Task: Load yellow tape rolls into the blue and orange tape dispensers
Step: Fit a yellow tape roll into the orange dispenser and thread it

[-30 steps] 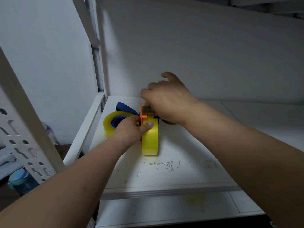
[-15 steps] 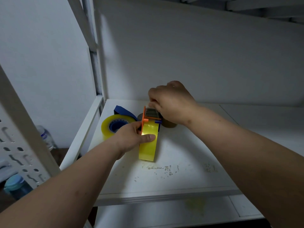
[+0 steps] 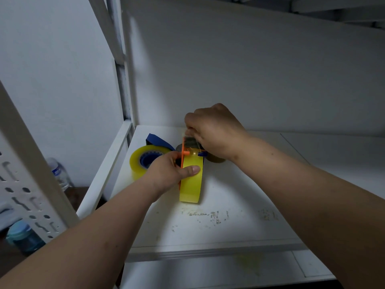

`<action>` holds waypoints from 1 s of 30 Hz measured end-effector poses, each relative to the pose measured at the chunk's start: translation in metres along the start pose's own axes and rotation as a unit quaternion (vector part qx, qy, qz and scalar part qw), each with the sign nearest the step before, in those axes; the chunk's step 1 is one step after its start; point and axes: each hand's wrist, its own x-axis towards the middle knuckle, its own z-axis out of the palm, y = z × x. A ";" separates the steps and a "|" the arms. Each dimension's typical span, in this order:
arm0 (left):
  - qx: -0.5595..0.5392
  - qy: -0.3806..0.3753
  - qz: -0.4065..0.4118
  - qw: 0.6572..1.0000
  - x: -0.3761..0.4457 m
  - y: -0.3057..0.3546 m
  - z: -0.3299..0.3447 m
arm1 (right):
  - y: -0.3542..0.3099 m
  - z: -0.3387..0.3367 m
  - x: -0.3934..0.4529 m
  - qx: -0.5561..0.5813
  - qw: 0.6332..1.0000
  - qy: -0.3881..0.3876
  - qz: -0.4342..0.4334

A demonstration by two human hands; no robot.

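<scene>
A yellow tape roll (image 3: 191,184) stands on edge on the white shelf (image 3: 218,230), mounted in the orange tape dispenser (image 3: 184,152). My left hand (image 3: 168,174) grips the roll and dispenser from the left, thumb across the roll's face. My right hand (image 3: 212,130) pinches the clear tape end at the dispenser's top, over its cutter. To the left, a second yellow roll (image 3: 141,161) lies flat on the blue dispenser (image 3: 158,140), its blue hub showing in the core.
A brown tape roll (image 3: 215,159) lies behind the orange dispenser, mostly hidden by my right wrist. White shelf uprights (image 3: 123,65) and a pegboard post (image 3: 31,163) stand on the left. Bottles (image 3: 59,174) sit on the floor below, left. Scuffs mark the shelf front.
My right hand has closed and lifted a little at the top of the orange dispenser, drawing the tape end up. My left hand keeps its hold on the roll.
</scene>
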 end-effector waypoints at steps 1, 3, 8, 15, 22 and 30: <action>0.004 0.003 0.002 1.000 0.000 0.000 0.000 | 0.000 0.000 0.000 0.019 1.000 -0.002 0.006; 0.002 0.006 0.002 1.000 -0.001 0.000 0.001 | 0.003 0.000 0.002 0.054 0.998 -0.017 0.026; -0.018 0.000 -0.003 1.000 0.000 0.000 0.004 | 0.021 -0.007 -0.006 0.168 0.977 -0.079 0.105; 0.033 0.043 0.003 0.999 0.007 -0.002 0.004 | 0.033 -0.025 -0.018 0.184 0.975 -0.029 0.117; 0.050 0.018 0.016 0.998 0.000 -0.002 0.001 | 0.030 -0.021 -0.016 0.194 0.974 -0.021 0.118; 0.049 -0.031 0.015 0.998 -0.001 -0.007 -0.009 | 0.023 -0.024 -0.004 0.124 0.992 0.001 0.039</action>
